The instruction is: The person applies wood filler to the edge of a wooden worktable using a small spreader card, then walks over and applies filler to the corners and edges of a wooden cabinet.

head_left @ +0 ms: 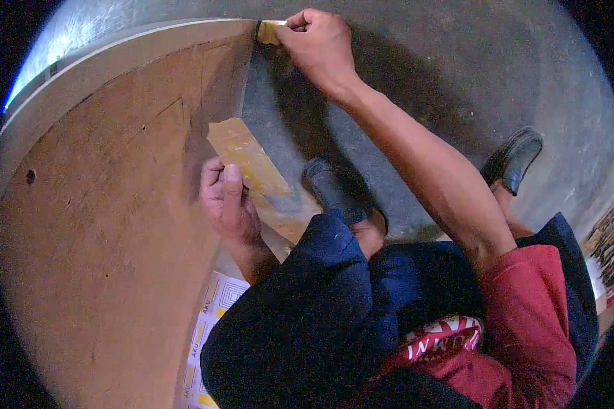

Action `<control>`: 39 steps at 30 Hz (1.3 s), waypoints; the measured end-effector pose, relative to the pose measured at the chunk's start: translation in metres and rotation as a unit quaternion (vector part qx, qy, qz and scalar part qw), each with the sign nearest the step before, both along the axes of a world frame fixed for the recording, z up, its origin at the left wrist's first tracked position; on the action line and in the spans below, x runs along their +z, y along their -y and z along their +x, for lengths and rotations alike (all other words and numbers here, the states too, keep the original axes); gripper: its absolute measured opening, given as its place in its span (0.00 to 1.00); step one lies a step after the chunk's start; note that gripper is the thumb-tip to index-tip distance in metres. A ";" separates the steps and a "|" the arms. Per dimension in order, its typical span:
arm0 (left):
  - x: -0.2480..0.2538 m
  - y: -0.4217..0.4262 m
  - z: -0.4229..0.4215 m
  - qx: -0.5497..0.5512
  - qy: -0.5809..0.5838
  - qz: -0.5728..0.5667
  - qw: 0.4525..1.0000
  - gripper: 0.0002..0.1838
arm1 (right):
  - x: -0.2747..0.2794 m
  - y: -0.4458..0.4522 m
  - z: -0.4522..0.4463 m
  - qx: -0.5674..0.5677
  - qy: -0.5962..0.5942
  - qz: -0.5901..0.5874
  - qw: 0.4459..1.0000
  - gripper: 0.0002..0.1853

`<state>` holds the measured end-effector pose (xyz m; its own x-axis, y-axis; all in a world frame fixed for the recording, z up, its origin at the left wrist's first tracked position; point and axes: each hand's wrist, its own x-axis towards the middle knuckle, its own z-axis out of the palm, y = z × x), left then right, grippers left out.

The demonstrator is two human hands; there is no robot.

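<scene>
My left hand (pixel 230 201) is closed on a tan strip (pixel 252 160) with glossy yellow smears, thumb on top. The strip slants down to the right toward my knee, where its lower end is partly hidden. Stretched out to the far end of a large brown board (pixel 109 225), my right hand (pixel 317 48) pinches a small yellowish piece (pixel 269 32) against the board's corner. What kind of piece it is, I cannot make out. The board's pale edge (pixel 129 33) curves along the top left in this lens.
Printed sheets (pixel 215 300) marked "AKU" lie beside the board's lower edge. My dark shoes (pixel 334 187) rest on the grey floor (pixel 416 61). A stack of thin brown pieces (pixel 604 249) stands at the far right.
</scene>
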<state>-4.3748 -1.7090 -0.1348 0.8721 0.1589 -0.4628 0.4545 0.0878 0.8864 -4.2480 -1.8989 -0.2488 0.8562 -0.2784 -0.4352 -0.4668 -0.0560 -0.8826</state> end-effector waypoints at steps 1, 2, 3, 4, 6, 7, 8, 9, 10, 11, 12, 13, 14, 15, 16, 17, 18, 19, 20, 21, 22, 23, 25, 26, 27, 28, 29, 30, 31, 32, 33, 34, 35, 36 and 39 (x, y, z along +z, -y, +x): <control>0.001 0.001 0.001 0.000 0.000 0.000 1.000 0.13 | -0.001 0.000 0.001 0.008 -0.006 0.004 1.000 0.14; 0.003 0.003 0.001 -0.004 -0.002 0.010 1.000 0.13 | -0.001 0.000 0.001 0.017 -0.013 0.009 1.000 0.14; 0.004 0.003 0.002 -0.008 -0.003 0.022 1.000 0.13 | 0.005 0.000 0.004 0.018 -0.013 0.009 1.000 0.14; 0.002 0.002 0.001 -0.008 -0.003 0.021 1.000 0.13 | 0.012 0.002 0.007 0.009 -0.030 0.013 0.999 0.13; -0.002 -0.003 -0.002 0.000 0.011 -0.006 1.000 0.13 | 0.018 0.004 0.009 0.002 -0.048 0.018 0.999 0.12; -0.002 -0.004 -0.002 0.000 0.011 -0.006 1.000 0.13 | 0.018 0.005 0.009 0.003 -0.036 0.023 0.999 0.14; -0.002 -0.005 -0.002 0.005 -0.002 -0.003 1.000 0.13 | 0.018 0.005 0.009 0.005 -0.023 0.028 0.999 0.16; -0.002 -0.007 -0.002 0.010 -0.015 0.000 1.000 0.14 | 0.015 0.003 0.010 0.005 -0.023 0.027 0.999 0.16; -0.002 -0.008 -0.001 0.010 -0.015 0.000 1.000 0.14 | 0.013 0.000 0.011 -0.002 -0.019 0.023 1.000 0.16; -0.002 -0.010 -0.002 0.004 -0.006 -0.002 1.000 0.14 | 0.010 -0.002 0.012 -0.009 -0.015 0.018 1.000 0.16; -0.003 -0.011 -0.002 -0.003 0.003 -0.004 1.000 0.14 | 0.012 -0.003 0.012 -0.009 -0.015 0.017 1.000 0.16; -0.002 -0.011 -0.002 -0.003 0.002 -0.004 1.000 0.14 | 0.013 -0.003 0.012 -0.006 -0.022 0.023 0.999 0.16; -0.001 -0.010 -0.001 -0.001 -0.001 0.006 1.000 0.14 | 0.015 -0.003 0.012 -0.004 -0.029 0.029 0.999 0.16; 0.000 -0.009 0.000 0.001 -0.004 0.017 1.000 0.14 | 0.014 -0.004 0.012 -0.004 -0.030 0.029 0.999 0.16; 0.001 -0.008 0.001 0.000 -0.004 0.016 1.000 0.14 | 0.013 -0.004 0.012 -0.006 -0.027 0.029 0.999 0.16; 0.002 -0.006 0.002 0.000 0.001 0.015 1.000 0.14 | 0.012 -0.004 0.012 -0.006 -0.025 0.029 0.999 0.16; 0.002 -0.006 0.002 0.000 0.007 0.014 1.000 0.14 | 0.012 -0.005 0.013 -0.007 -0.025 0.029 0.999 0.16; 0.001 -0.006 0.002 -0.001 0.006 0.014 1.000 0.14 | 0.011 -0.005 0.012 -0.003 -0.023 0.016 1.000 0.16; 0.000 -0.007 0.001 -0.003 0.013 -0.005 1.000 0.14 | 0.011 -0.005 0.013 0.000 -0.020 0.004 1.000 0.16; 0.000 -0.008 0.001 -0.005 0.020 -0.023 1.000 0.14 | 0.010 -0.006 0.013 0.000 -0.020 0.004 1.000 0.16; 0.000 -0.008 0.001 -0.005 0.020 -0.023 1.000 0.14 | 0.009 -0.007 0.014 0.005 -0.024 -0.006 1.000 0.16; 0.000 -0.008 0.002 -0.005 0.015 -0.009 1.000 0.14 | 0.008 -0.007 0.014 0.009 -0.028 -0.015 0.999 0.16; -0.001 -0.008 0.002 -0.005 0.010 0.004 1.000 0.14 | 0.014 -0.006 0.013 0.006 -0.036 -0.004 0.999 0.16; -0.002 -0.007 0.002 0.002 0.010 -0.007 1.000 0.14 | 0.017 -0.006 0.012 0.004 -0.045 0.007 0.999 0.15; -0.003 -0.007 0.002 0.010 0.009 -0.018 1.000 0.14 | 0.019 -0.005 0.011 0.004 -0.045 0.007 0.999 0.15; -0.003 -0.007 0.003 0.010 0.009 -0.018 1.000 0.14 | 0.021 -0.004 0.009 0.006 -0.044 0.007 0.999 0.15; -0.004 -0.008 0.003 -0.004 0.021 -0.004 1.000 0.13 | 0.022 -0.002 0.008 0.008 -0.042 0.008 0.999 0.15; -0.004 -0.008 0.004 -0.017 0.033 0.009 0.999 0.13 | 0.021 0.000 0.005 0.009 -0.042 0.008 0.999 0.15; -0.004 -0.009 0.004 -0.016 0.034 0.009 0.999 0.13 | 0.020 0.002 0.001 -0.004 -0.025 0.023 0.999 0.14; -0.002 -0.009 0.004 -0.016 0.009 0.003 1.000 0.13 | 0.018 0.005 -0.002 -0.016 -0.009 0.039 0.999 0.14; -0.001 -0.008 0.006 -0.016 -0.016 -0.003 1.000 0.13 | 0.017 0.010 -0.006 -0.006 0.004 0.021 1.000 0.14; 0.001 -0.004 0.009 -0.015 -0.014 -0.002 1.000 0.13 | 0.015 0.016 -0.011 -0.005 0.006 0.022 1.000 0.14; 0.003 0.005 0.014 -0.020 -0.024 0.030 0.999 0.12 | 0.012 0.022 -0.016 0.018 0.052 0.043 0.998 0.13; 0.003 0.014 0.018 -0.024 -0.033 0.063 0.997 0.12 | 0.010 0.029 -0.019 0.041 0.099 0.065 0.992 0.12; -0.004 0.037 0.033 0.024 -0.051 -0.051 0.997 0.12 | 0.028 0.052 -0.025 0.040 0.137 0.071 0.987 0.09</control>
